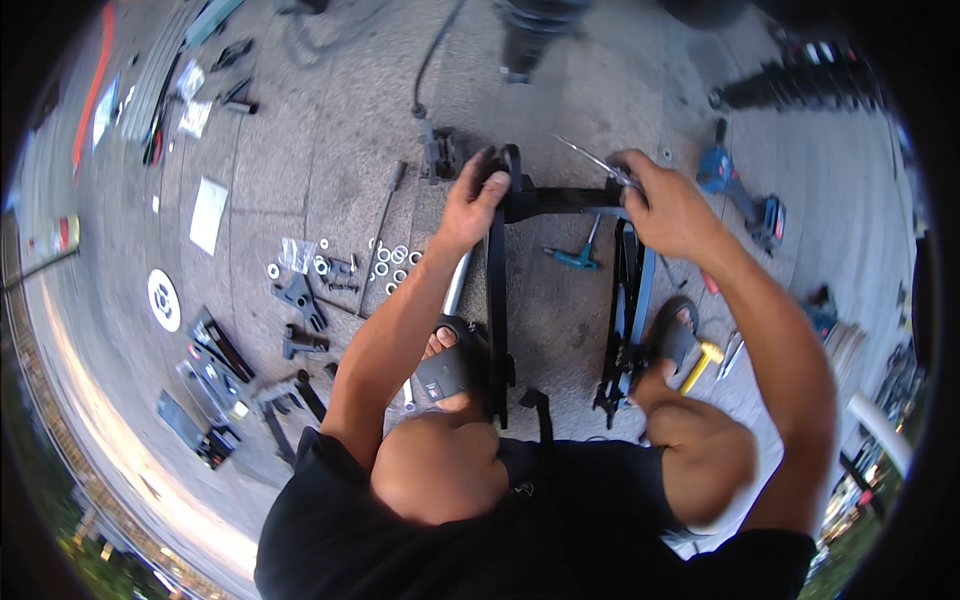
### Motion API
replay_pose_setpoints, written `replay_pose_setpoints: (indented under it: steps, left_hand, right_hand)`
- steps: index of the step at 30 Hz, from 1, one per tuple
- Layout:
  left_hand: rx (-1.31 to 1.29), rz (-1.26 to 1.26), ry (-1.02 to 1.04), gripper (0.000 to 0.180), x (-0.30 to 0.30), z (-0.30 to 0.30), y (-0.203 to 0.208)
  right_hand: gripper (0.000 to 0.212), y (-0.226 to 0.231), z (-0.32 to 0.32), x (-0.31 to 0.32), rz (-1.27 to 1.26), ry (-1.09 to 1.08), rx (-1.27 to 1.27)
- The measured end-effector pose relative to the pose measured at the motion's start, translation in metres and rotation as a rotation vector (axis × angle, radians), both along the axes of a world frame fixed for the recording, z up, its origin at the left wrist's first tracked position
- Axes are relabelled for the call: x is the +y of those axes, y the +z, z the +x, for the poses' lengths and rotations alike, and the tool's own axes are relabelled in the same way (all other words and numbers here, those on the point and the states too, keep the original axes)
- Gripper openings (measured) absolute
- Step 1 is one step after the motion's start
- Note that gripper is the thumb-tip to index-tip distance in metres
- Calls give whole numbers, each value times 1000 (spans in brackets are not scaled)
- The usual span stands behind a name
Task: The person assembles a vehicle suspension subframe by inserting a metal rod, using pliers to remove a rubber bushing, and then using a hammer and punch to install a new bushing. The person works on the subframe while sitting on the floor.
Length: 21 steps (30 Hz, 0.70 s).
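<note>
A black metal frame (pixel 562 203) with two long side arms and a crossbar stands between my feet. My left hand (pixel 476 204) is closed around its far left corner, the thumb lying on top. At the opposite corner, my right hand (pixel 662 200) grips a slim pointed metal tool (pixel 588 153), its tip directed up and left. That hand is close against the frame; whether it also holds the frame is hidden. Below the crossbar, a teal T-handle wrench (pixel 575 258) lies on the ground. Beside my left hand sits a dark block-shaped part (pixel 438 155) with a cable.
Several metal rings (pixel 400 256) lie to the left, with a black bracket (pixel 300 298) and a white disc (pixel 163 300). At the right are a blue cordless power tool (pixel 722 170), a yellow-headed hammer (pixel 708 354) and a black coil-spring shock absorber (pixel 800 88).
</note>
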<state>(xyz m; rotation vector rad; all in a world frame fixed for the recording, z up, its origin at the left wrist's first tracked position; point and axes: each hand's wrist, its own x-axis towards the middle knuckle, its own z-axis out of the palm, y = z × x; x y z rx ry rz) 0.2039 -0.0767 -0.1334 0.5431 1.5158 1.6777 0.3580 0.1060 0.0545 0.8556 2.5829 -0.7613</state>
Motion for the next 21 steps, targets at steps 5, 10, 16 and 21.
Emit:
replay_pose_setpoints:
  steps: [5,10,16,21]
  left_hand:
    - [-219,93,14,58,6,6,-12]
    - [-271,125,95,46,9,8,-16]
    - [-276,148,106,37,11,11,-18]
    - [-295,147,77,35,12,3,-21]
  right_hand:
    - [33,23,-43,-27,52,225,90]
    - [33,34,-89,-45,209,411,-76]
    - [27,38,-134,-69,307,570,-292]
    - [24,33,-159,-76,387,670,-443]
